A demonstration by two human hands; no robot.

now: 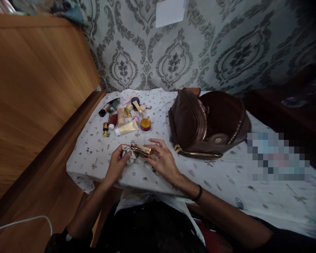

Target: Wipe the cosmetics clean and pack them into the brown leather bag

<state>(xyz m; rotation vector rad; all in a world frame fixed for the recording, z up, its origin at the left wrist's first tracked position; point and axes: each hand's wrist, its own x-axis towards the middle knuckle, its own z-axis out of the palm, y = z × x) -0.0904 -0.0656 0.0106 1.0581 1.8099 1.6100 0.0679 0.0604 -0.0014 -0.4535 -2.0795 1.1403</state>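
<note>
Close to the table's front edge, my left hand pinches a crumpled white cloth. Against that cloth lies the left end of a shiny gold oblong case, whose exact kind I cannot make out. My right hand grips the other end between thumb and fingers, some fingers stretched out above it. Just beyond both hands are a cream tube with a white cap and a round gold-and-red jar.
Several cosmetics, including a beige tube and a gold-and-black bottle, cluster at the back left. A brown leather bag gapes unzipped on the right. A wooden cabinet borders the left side; a patterned wall stands behind.
</note>
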